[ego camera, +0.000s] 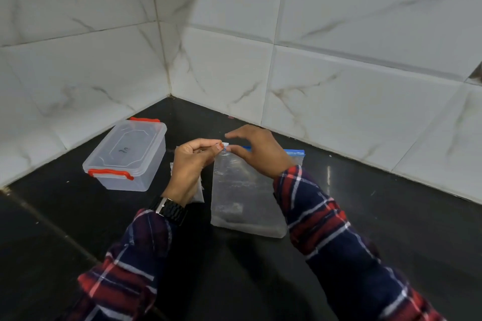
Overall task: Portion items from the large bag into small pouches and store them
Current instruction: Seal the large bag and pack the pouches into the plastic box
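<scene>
A large clear zip bag (242,198) with a blue seal strip lies flat on the black counter, dark contents faintly showing inside. My left hand (190,166) and my right hand (258,153) meet above its top left corner, and both pinch the same small white tab or pouch edge (226,145) between thumb and forefinger. Whether that piece belongs to the large bag I cannot tell. Small clear pouches (199,194) lie under my left wrist, mostly hidden.
A clear plastic box (126,155) with red clasps and its lid on stands at the left, near the tiled wall. The black counter (365,203) runs into a corner of white marble-look tiles. Plaid sleeves cover both forearms.
</scene>
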A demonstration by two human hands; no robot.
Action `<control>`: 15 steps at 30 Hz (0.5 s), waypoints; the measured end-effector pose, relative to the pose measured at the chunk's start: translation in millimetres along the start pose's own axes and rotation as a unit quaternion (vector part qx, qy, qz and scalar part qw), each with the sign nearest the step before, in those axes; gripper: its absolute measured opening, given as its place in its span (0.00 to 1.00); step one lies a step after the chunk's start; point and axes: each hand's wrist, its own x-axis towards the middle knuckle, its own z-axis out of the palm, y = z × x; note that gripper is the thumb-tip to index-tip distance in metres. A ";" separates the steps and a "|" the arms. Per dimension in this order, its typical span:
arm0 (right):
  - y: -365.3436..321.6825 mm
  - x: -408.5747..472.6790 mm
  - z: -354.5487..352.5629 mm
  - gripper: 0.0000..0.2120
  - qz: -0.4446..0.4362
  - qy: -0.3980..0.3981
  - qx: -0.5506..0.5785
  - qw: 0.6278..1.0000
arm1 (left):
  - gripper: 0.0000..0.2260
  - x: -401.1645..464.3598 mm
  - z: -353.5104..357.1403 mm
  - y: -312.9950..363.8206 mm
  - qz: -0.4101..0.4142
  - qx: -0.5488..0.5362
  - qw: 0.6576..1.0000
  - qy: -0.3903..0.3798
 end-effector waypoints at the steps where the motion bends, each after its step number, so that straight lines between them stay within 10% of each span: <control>1: -3.1 4.5 0.5 0.11 0.002 -0.018 0.018 1.000 | 0.05 -1.3 0.2 1.6 0.004 -0.005 1.000 0.002; 15: -14.5 13.6 -2.5 0.06 -0.004 -0.046 -0.107 0.993 | 0.03 5.8 -18.0 3.1 0.015 0.020 0.997 0.073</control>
